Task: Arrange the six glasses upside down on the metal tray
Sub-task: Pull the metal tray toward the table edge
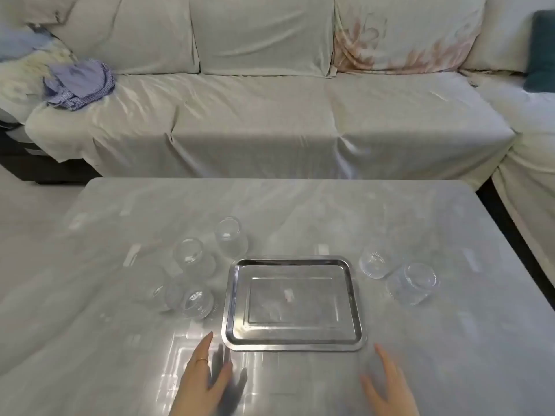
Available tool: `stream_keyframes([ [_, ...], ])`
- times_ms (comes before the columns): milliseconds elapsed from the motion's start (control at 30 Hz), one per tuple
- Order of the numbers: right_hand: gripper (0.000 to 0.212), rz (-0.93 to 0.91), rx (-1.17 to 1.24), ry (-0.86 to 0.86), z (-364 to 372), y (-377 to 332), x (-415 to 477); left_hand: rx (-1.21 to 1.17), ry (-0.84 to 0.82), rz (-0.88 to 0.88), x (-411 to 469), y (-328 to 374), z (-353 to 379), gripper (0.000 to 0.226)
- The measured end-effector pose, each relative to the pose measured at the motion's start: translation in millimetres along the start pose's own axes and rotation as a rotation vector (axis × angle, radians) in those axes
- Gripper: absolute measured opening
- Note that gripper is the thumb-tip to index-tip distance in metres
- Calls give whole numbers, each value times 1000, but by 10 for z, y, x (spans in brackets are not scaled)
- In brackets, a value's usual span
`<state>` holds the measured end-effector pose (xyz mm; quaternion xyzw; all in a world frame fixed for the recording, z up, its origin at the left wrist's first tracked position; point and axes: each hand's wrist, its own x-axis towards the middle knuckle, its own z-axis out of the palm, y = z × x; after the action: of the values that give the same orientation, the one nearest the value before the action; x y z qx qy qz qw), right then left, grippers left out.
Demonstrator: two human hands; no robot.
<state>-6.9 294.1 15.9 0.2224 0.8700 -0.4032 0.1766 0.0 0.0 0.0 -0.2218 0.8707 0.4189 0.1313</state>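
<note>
A rectangular metal tray (293, 343) lies on the glossy grey table with nothing on it. Clear glasses stand on the table to its left: one at the back (230, 238), one in the middle (192, 257), one nearest (193, 300), and a faint one (151, 292) beside that. Two more glasses stand right of the tray, the nearer to it (374, 264) and the farther (413, 284). My left hand (201, 376) rests flat near the tray's front left corner, fingers apart. My right hand (387, 382) rests flat below the front right corner, holding nothing.
The table (300, 211) stretches wide around the tray. Behind it runs a long sofa (258, 115) under a pale cover, with a crumpled blue cloth (79, 84) at its left and a teal cushion (542, 55) at the right.
</note>
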Motion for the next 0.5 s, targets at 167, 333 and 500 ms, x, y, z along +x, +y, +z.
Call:
stream_keyframes([
  [167,67,-213,-91,95,258,75,762,53,83,262,470,-345,355,74],
  [333,59,-344,-242,244,506,322,1017,197,212,393,690,-675,546,95],
  [500,54,-428,-313,329,582,370,1029,227,296,447,705,-711,630,88],
])
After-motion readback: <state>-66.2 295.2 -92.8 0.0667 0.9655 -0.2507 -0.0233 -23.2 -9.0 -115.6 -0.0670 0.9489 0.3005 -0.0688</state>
